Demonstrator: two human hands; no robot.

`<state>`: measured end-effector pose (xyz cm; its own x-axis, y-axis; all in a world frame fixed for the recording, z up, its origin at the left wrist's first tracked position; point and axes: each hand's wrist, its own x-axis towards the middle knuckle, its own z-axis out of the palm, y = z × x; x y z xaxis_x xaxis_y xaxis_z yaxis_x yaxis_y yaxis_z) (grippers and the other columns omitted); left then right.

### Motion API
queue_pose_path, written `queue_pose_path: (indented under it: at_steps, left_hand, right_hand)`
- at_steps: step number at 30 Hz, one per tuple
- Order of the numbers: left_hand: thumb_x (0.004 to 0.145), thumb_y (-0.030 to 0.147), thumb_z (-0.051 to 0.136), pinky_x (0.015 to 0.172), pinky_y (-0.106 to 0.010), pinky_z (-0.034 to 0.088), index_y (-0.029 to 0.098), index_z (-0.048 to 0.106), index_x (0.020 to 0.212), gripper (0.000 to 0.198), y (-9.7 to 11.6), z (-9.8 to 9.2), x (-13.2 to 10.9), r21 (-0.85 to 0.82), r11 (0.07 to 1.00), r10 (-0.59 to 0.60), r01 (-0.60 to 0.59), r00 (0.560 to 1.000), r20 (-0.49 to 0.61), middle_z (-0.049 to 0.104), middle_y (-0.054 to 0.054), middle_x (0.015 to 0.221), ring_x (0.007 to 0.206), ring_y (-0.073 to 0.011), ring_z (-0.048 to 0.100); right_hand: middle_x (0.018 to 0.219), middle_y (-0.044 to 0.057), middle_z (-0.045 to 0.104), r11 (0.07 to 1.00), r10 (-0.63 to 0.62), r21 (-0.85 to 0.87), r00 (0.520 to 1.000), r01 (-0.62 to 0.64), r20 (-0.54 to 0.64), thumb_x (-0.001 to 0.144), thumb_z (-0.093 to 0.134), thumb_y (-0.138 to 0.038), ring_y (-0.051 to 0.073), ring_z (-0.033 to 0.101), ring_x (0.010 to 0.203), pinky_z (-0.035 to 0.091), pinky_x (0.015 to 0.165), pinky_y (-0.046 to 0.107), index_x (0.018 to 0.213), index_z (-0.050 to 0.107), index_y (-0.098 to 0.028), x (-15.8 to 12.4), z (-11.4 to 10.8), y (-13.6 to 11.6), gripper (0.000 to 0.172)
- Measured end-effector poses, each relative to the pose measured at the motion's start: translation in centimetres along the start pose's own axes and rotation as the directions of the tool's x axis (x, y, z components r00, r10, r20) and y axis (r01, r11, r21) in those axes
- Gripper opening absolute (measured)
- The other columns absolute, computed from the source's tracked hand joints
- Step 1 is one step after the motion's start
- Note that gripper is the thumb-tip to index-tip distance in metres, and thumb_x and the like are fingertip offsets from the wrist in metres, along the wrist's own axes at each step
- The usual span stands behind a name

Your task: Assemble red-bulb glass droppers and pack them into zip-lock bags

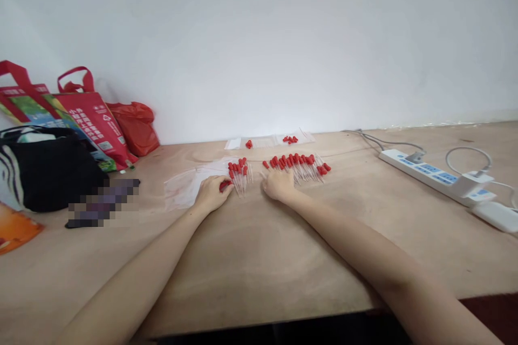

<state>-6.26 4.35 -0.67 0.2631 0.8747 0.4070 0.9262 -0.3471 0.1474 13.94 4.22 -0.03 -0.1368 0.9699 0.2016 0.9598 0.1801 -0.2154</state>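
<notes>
Two groups of small glass droppers with red rubber bulbs lie on the wooden table (259, 259): a small bunch (239, 171) and a longer row (297, 166). My left hand (211, 194) rests beside the small bunch, fingers curled round a red-tipped dropper (225, 185). My right hand (277, 185) lies knuckles-up at the near left end of the long row, fingers bent and touching the droppers. A clear plastic bag (184, 188) lies flat under and left of my left hand.
More clear bags with a few red bulbs (290, 139) lie by the wall. Red shopping bags (95, 118) and a black bag (48, 172) stand at the left. A white power strip (437, 177) with cables and a charger sits at the right.
</notes>
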Motion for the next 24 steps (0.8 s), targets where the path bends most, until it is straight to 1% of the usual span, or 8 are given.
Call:
queue_pose_path:
  at_steps: [5, 9, 13, 16, 18, 21, 22, 24]
  left_hand:
    - [0.074, 0.019, 0.04, 0.091, -0.039, 0.033, 0.019, 0.059, 0.093, 0.027, 0.4, 0.2, -0.1, 0.033, 0.999, 0.0, 0.001, 0.999, -0.046, 0.066, -0.006, 0.094, 0.09, -0.0217, 0.058]
    - [0.076, 0.017, 0.036, 0.097, -0.041, 0.027, 0.017, 0.056, 0.102, 0.032, 0.6, 0.1, -0.2, 0.056, 0.998, -0.026, 0.032, 0.994, -0.105, 0.066, -0.007, 0.093, 0.092, -0.0207, 0.058]
    - [0.081, 0.023, 0.034, 0.091, -0.039, 0.034, 0.014, 0.054, 0.105, 0.033, 0.7, -0.4, -0.1, 0.017, 0.998, -0.062, 0.065, 0.984, -0.165, 0.066, -0.009, 0.092, 0.092, -0.0226, 0.057]
    - [0.081, 0.027, 0.037, 0.086, -0.036, 0.04, 0.015, 0.054, 0.105, 0.032, 1.0, -0.6, -0.3, -0.174, 0.978, -0.16, 0.117, 0.953, -0.257, 0.065, -0.009, 0.094, 0.095, -0.0224, 0.056]
    - [0.081, 0.03, 0.038, 0.081, -0.033, 0.044, 0.016, 0.052, 0.105, 0.032, 1.5, -0.4, -0.6, -0.402, 0.909, -0.216, 0.108, 0.948, -0.233, 0.065, -0.008, 0.095, 0.09, -0.0196, 0.058]
    - [0.08, 0.037, 0.04, 0.072, -0.028, 0.049, 0.014, 0.055, 0.099, 0.034, 3.1, 0.0, -1.3, -0.675, 0.731, -0.207, 0.1, 0.975, -0.079, 0.065, -0.007, 0.091, 0.078, -0.0159, 0.062]
    - [0.08, 0.036, 0.04, 0.07, -0.028, 0.049, 0.013, 0.057, 0.094, 0.032, 3.8, 0.1, -1.6, -0.705, 0.701, -0.186, 0.106, 0.982, -0.037, 0.065, -0.007, 0.088, 0.075, -0.0154, 0.062]
    - [0.079, 0.028, 0.04, 0.07, -0.029, 0.05, 0.014, 0.061, 0.088, 0.027, 5.1, 0.2, -2.1, -0.673, 0.733, -0.134, 0.099, 0.991, 0.0, 0.066, -0.006, 0.083, 0.074, -0.0155, 0.062]
  right_hand:
    - [0.089, 0.015, 0.062, 0.987, -0.136, -0.102, 0.978, 0.121, -0.155, 0.079, 0.036, -0.023, 0.025, 0.054, 0.08, 0.025, 0.074, 0.038, 0.087, 0.054, -0.01, -3.1, -0.2, 3.2, 0.023]
    - [0.084, 0.01, 0.062, 0.968, -0.244, -0.005, 0.94, 0.25, -0.24, 0.083, 0.033, -0.022, 0.02, 0.053, 0.078, 0.024, 0.071, 0.033, 0.083, 0.049, -0.014, -4.8, -0.1, 5.9, 0.017]
    - [0.085, 0.007, 0.062, 0.937, -0.277, 0.124, 0.91, 0.327, -0.308, 0.084, 0.033, -0.019, 0.017, 0.053, 0.077, 0.024, 0.072, 0.031, 0.087, 0.049, -0.015, -5.5, 0.1, 7.4, 0.017]
    - [0.091, 0.007, 0.062, 0.922, -0.283, 0.154, 0.889, 0.355, -0.359, 0.084, 0.034, -0.016, 0.016, 0.054, 0.081, 0.024, 0.073, 0.03, 0.1, 0.051, -0.016, -5.6, 0.1, 7.5, 0.023]
    - [0.091, 0.007, 0.061, 0.918, -0.291, 0.152, 0.883, 0.366, -0.368, 0.083, 0.036, -0.015, 0.016, 0.054, 0.079, 0.025, 0.073, 0.03, 0.101, 0.053, -0.018, -5.7, 0.0, 7.2, 0.024]
    - [0.088, 0.005, 0.061, 0.906, -0.301, 0.178, 0.881, 0.383, -0.365, 0.083, 0.037, -0.015, 0.014, 0.053, 0.076, 0.026, 0.073, 0.03, 0.094, 0.056, -0.017, -5.8, -0.2, 6.6, 0.022]
    - [0.087, 0.005, 0.06, 0.901, -0.303, 0.191, 0.882, 0.388, -0.362, 0.083, 0.037, -0.015, 0.014, 0.053, 0.076, 0.026, 0.073, 0.03, 0.093, 0.056, -0.017, -6.0, -0.3, 6.4, 0.022]
    - [0.085, 0.004, 0.06, 0.889, -0.323, 0.207, 0.881, 0.407, -0.346, 0.083, 0.037, -0.015, 0.013, 0.052, 0.075, 0.025, 0.074, 0.03, 0.093, 0.056, -0.018, -6.2, -0.4, 6.1, 0.022]
